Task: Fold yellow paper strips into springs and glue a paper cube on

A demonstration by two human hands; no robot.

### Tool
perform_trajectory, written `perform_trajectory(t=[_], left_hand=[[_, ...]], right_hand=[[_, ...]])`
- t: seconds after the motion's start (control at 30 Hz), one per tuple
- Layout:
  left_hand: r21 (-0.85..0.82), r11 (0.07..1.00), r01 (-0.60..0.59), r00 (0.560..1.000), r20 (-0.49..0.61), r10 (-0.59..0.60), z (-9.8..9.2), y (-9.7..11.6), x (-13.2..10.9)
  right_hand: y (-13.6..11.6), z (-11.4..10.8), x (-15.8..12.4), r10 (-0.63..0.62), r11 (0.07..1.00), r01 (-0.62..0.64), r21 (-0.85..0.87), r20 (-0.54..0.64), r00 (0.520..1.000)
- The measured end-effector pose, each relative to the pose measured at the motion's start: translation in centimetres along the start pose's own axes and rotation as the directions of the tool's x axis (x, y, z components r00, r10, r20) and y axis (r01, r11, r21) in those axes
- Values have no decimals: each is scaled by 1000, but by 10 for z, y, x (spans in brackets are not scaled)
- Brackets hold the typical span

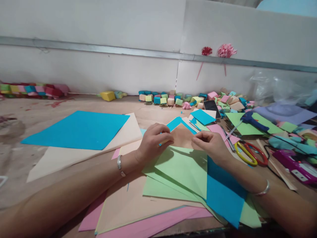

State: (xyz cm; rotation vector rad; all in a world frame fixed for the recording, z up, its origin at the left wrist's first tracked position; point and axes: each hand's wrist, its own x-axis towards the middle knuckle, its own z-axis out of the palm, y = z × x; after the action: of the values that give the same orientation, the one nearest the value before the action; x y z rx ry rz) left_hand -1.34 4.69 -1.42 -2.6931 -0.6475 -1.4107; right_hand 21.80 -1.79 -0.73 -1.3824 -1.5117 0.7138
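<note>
Between my hands is a small peach sheet of paper [182, 136], its top edge coming to a point. My left hand [156, 138] is closed in a pinch at the sheet's left edge. At the right edge, the thumb and fingertips of my right hand [210, 144] pinch the same paper. Blue paper [174, 123] shows just behind it. Loose light green sheets [180, 168] lie under and in front of my hands, overlapping a blue sheet [224, 188] below my right wrist.
Scissors [247, 155] with yellow and red handles lie right of my right hand, near a blue glue gun [255, 121] and a magenta device [296, 167]. A large blue sheet [79, 130] lies left. Folded paper cubes [163, 100] line the wall beside a phone [211, 108].
</note>
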Motion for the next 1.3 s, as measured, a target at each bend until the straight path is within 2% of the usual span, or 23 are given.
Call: perform_trajectory(t=[0.17, 0.4, 0.53, 0.7, 0.9, 1.0, 1.1, 1.2, 1.3], left_hand=[[21, 999, 35, 999, -40, -34, -1, 2, 0], [4, 991, 135, 991, -8, -135, -2, 8, 0], [-22, 993, 118, 993, -18, -119, -4, 9, 1], [-105, 990, 91, 995, -38, -96, -3, 7, 1], [-116, 986, 123, 990, -51, -129, -4, 7, -2], [-143, 986, 87, 993, -70, -98, -7, 8, 0], [-144, 989, -29, 996, -90, 17, -8, 9, 2], [-102, 982, -158, 987, -55, 153, -7, 7, 1], [-29, 982, -188, 982, -16, 187, -4, 4, 0]], right_hand=[[0, 1, -2, -19, 1000, 19, 12, 21, 1000], [2, 5, -3, -132, 990, 139, -36, 153, 979], [4, 3, -3, -160, 984, 172, -47, 198, 967], [7, 2, -1, -33, 999, 38, -22, 196, 980], [10, 3, 1, 90, 974, -143, 177, 275, 957], [8, 3, 2, 104, 974, -143, 177, 210, 972], [9, 0, 6, 124, 975, -130, 182, 45, 991], [14, -3, 11, 143, 970, -116, 212, -118, 983], [20, -5, 14, 128, 970, -82, 231, -193, 973]])
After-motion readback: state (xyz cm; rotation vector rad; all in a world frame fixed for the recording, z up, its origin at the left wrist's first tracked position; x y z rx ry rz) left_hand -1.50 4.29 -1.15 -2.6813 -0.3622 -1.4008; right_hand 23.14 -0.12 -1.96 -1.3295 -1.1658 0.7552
